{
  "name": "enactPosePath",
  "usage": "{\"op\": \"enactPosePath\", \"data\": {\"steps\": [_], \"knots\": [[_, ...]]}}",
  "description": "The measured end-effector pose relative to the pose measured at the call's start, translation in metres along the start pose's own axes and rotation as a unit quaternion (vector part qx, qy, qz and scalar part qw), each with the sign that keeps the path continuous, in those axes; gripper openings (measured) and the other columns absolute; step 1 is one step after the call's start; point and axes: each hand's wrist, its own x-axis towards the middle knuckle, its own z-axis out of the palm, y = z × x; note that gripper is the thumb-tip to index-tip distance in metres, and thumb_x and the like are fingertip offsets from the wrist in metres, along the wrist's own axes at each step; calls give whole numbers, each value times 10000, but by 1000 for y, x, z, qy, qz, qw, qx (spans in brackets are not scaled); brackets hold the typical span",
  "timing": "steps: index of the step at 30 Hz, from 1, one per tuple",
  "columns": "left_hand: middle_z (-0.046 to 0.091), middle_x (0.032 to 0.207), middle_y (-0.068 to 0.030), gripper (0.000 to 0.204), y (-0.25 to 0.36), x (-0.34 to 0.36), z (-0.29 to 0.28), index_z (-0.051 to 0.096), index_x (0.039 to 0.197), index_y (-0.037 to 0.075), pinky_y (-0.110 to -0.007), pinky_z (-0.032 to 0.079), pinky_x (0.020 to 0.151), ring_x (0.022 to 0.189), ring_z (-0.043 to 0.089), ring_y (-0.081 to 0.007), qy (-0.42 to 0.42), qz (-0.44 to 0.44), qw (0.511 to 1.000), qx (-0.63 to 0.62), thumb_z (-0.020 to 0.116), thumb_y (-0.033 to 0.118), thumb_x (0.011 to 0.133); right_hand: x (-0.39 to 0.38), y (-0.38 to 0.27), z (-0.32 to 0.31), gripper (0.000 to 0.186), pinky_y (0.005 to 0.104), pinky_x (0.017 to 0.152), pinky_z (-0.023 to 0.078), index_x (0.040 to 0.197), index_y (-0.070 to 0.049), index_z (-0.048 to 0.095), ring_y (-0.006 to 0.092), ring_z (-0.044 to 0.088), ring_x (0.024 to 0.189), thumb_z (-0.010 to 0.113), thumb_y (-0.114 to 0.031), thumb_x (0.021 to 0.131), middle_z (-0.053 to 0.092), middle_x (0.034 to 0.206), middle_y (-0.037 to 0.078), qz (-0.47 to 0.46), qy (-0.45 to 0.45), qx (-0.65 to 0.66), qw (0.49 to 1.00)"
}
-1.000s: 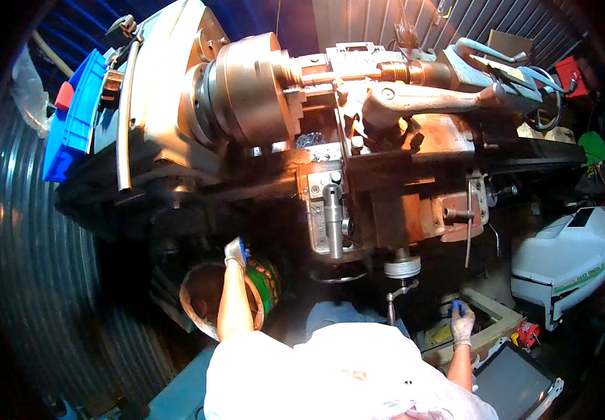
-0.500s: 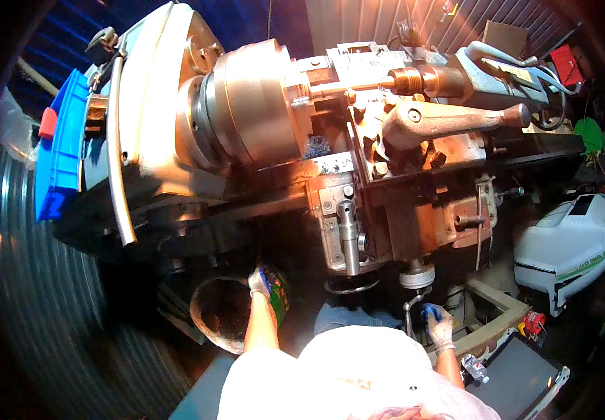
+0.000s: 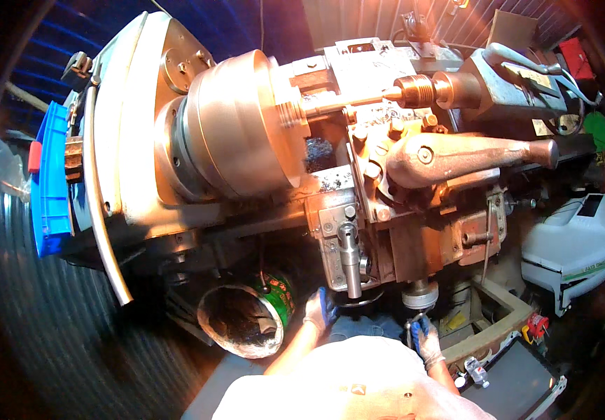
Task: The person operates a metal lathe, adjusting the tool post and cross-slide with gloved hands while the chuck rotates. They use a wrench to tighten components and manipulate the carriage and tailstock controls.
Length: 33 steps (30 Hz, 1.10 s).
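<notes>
My left hand (image 3: 318, 312), in a white and blue glove, grips the left side of the dark handwheel (image 3: 358, 302) under the lathe carriage. My right hand (image 3: 426, 337), gloved alike, is closed on the small crank handle (image 3: 414, 323) below the graduated collar (image 3: 420, 297). Above them is the carriage (image 3: 337, 255) with the tool post and its large lever (image 3: 474, 157). At the upper left sits the large chuck (image 3: 232, 119), holding a thin shaft (image 3: 334, 103) that reaches to the threaded tailstock fitting (image 3: 412, 91).
A metal bucket (image 3: 274, 301) stands left of my left hand. A blue plastic bin (image 3: 50, 182) sits on the headstock's left. At right are a white machine cover (image 3: 568, 245), a beige frame (image 3: 484, 336) and a dark panel (image 3: 512, 381) with a bottle (image 3: 476, 372).
My left hand has moved right from the bucket to the handwheel. My right hand has moved left onto the crank handle. The view has shifted, so the lathe appears lower.
</notes>
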Motion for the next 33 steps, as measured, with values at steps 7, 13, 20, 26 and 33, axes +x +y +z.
{"op": "enactPosePath", "data": {"steps": [7,13,20,26,33], "knots": [[695,1043,-145,357,0,8,30,659,1088,119,-399,533,816,973,665,-328,-56,-63,995,-49,698,277,770,0,-17,4,288,390,697,494,976,-45,565,261,622,770,696,-275,863,639,843,153,32,10,-133,991],[683,1067,-108,305,10,12,69,648,1156,99,-376,532,790,933,652,-261,-77,-143,987,6,591,266,907,0,-7,15,669,402,827,494,1280,-5,489,278,612,889,787,-329,776,639,1020,179,84,110,-165,976],[679,1049,4,282,-49,34,113,703,1076,81,-316,471,813,900,584,-151,101,-307,784,-530,489,245,993,-2,-6,27,884,401,818,494,1417,9,333,235,559,895,831,-230,727,590,1093,156,93,142,-137,976],[676,1052,6,271,-65,35,118,705,1071,93,-337,479,818,909,596,-163,82,-273,879,-383,541,278,960,3,-19,30,832,455,911,472,1331,32,426,361,598,1042,839,-315,697,616,1157,239,169,63,-104,978],[661,1150,-36,328,-51,33,93,651,1175,98,-354,469,881,1013,592,-205,-82,-141,985,-54,488,274,950,7,-43,32,782,476,888,477,1278,32,463,389,597,1041,833,-305,677,611,1144,257,143,88,-138,976]]}}
